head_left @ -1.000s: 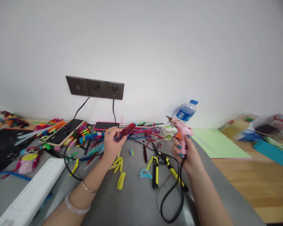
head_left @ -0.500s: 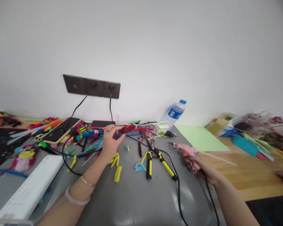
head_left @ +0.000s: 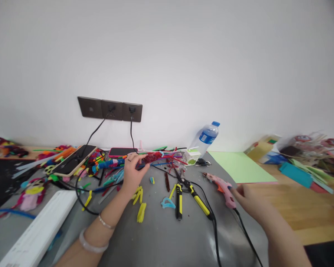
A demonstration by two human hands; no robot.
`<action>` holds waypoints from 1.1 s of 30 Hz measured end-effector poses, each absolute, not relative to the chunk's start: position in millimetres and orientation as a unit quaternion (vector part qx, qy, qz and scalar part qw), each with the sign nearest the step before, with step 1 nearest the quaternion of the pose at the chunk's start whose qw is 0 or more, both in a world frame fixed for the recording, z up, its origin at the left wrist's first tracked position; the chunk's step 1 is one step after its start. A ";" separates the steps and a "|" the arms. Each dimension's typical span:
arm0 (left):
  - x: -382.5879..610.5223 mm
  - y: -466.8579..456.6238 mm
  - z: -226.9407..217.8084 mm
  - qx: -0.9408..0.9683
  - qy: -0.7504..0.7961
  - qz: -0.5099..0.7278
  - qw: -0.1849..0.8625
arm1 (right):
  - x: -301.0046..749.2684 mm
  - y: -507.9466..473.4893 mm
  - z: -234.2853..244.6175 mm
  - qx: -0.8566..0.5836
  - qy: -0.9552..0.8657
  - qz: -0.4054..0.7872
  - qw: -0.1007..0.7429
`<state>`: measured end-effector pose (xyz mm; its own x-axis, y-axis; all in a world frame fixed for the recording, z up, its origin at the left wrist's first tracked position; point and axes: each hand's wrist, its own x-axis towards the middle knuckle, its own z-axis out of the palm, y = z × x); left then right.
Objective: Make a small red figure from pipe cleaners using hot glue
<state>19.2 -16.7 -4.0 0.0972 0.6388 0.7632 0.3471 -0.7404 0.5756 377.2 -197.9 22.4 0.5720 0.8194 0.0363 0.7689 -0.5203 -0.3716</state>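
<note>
Between the thumb and fingers of my left hand (head_left: 135, 170) is a red glittery tinsel piece (head_left: 153, 157), held above the craft clutter; a bit of light blue shows at its right end. A pink hot glue gun (head_left: 224, 189) lies on the grey table, nozzle toward the upper left. My right hand (head_left: 246, 198) is beside its rear end, off the handle; motion blurs it and its fingers are partly hidden. Yellow-and-black pliers (head_left: 186, 187) lie with handles spread between the hands. Near them are a light blue loop (head_left: 167, 203) and yellow fuzzy pieces (head_left: 141, 212).
A water bottle (head_left: 208, 136) and a small drink carton (head_left: 191, 155) stand by the wall. Green paper (head_left: 239, 167) lies at right. On the left are a phone (head_left: 75, 159), a white box (head_left: 41, 230) and colourful pipe cleaners. Black cords cross the table.
My right hand has let go of the glue gun's handle and shifted right of it. The gun now rests on the table. My left hand keeps the red tinsel piece; the view has tilted slightly.
</note>
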 end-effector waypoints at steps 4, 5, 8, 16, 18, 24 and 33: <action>18.1 -18.2 -0.2 0.723 0.343 0.585 0.130 | 309.0 -162.8 44.9 -0.772 -0.597 0.150 0.157; 17.7 -18.6 0.8 0.721 0.344 0.587 0.130 | 287.5 -149.6 47.9 -0.729 -0.642 0.171 0.162; 17.0 -19.7 2.5 0.722 0.343 0.587 0.129 | 232.6 -106.5 46.4 -0.587 -0.742 0.284 0.156; 18.6 -17.5 -0.7 0.719 0.346 0.587 0.137 | 189.6 -45.3 12.1 -0.577 -0.738 0.324 0.131; 19.1 -16.7 -1.7 0.713 0.352 0.588 0.148 | 190.8 -46.8 8.5 -0.574 -0.739 0.329 0.128; 19.3 -17.0 -3.3 0.714 0.358 0.578 0.167 | 201.3 -51.0 8.0 -0.515 -0.726 0.420 0.177; 16.4 -13.4 -4.0 0.706 0.378 0.576 0.165 | 212.7 -50.2 19.3 -0.389 -0.646 0.617 0.228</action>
